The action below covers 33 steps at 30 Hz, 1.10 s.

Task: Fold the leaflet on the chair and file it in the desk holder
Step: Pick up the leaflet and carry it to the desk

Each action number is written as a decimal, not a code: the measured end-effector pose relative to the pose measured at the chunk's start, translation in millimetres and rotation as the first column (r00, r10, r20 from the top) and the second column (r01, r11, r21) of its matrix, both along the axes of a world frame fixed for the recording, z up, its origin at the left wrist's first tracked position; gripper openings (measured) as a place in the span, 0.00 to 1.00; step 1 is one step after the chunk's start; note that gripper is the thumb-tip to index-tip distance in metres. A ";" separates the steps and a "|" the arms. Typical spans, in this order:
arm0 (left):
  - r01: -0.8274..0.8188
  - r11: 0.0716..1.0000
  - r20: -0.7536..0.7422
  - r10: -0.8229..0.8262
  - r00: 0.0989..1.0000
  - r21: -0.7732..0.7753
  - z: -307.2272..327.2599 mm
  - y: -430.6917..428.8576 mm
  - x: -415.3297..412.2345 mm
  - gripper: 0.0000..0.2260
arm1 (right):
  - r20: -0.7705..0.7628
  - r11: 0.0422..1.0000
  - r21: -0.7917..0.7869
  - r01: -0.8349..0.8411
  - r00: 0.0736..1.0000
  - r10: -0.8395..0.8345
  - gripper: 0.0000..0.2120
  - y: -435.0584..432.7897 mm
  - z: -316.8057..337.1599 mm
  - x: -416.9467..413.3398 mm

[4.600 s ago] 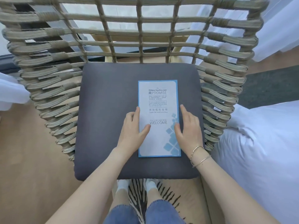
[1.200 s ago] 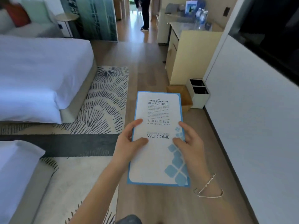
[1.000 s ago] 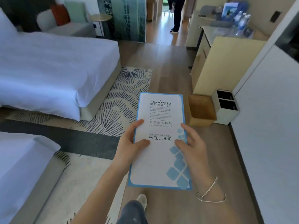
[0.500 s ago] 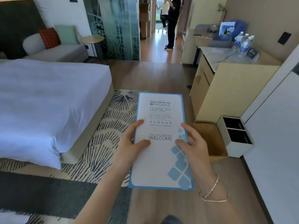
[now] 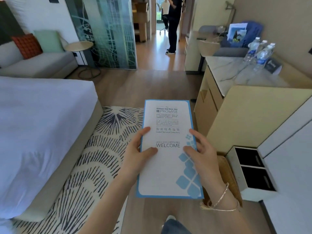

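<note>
The folded leaflet (image 5: 167,168), white with a blue border and "WELCOME" printed on its front, is held flat in front of me above the wooden floor. My left hand (image 5: 136,152) grips its left edge, thumb on top. My right hand (image 5: 200,154) grips its right edge, with bracelets on the wrist. The desk (image 5: 209,43) stands far ahead on the right. On it a blue holder (image 5: 236,33) carries upright brochures. The chair is out of view.
A white bed (image 5: 38,125) fills the left, over a patterned rug (image 5: 94,157). On the right are a marble-topped cabinet (image 5: 236,76) with water bottles (image 5: 260,53), a wicker basket (image 5: 228,176) and a white two-slot bin (image 5: 251,168). A person (image 5: 173,26) stands in the doorway ahead.
The leaflet went from lying on the chair cushion to being carried in both hands. My view has turned and moved forward through the room, bringing the cabinet and desk closer.
</note>
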<state>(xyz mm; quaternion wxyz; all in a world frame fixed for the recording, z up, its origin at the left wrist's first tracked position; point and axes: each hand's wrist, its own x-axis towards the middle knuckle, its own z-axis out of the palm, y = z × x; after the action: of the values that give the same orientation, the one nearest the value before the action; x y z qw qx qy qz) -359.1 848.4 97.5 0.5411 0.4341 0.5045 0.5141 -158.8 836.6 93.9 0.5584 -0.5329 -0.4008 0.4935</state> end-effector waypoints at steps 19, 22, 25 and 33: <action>0.044 0.999 0.029 -0.043 0.999 -0.029 -27.3 487.4 81.4 0.27 | 0.030 0.999 -0.034 0.020 0.999 -0.019 0.23 477.5 -21.3 83.7; 0.079 0.997 0.019 -0.079 0.997 0.003 -12.9 576.8 85.6 0.28 | 0.028 0.999 -0.010 0.053 0.998 -0.053 0.23 559.0 -6.7 87.6; 0.097 0.995 0.005 -0.097 0.995 0.007 -2.4 654.7 93.2 0.28 | 0.046 0.997 -0.006 0.083 0.996 -0.083 0.24 631.8 3.5 95.6; 0.086 0.995 -0.027 -0.088 0.996 -0.046 -27.4 832.1 137.7 0.28 | 0.093 0.994 -0.061 0.090 0.992 -0.084 0.23 808.8 -18.8 137.9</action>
<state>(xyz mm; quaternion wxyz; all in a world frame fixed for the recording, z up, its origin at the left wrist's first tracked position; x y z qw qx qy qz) -221.4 1680.5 70.1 0.5653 0.4507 0.5043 0.4723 -21.0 1645.4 75.0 0.5429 -0.5897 -0.3857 0.4569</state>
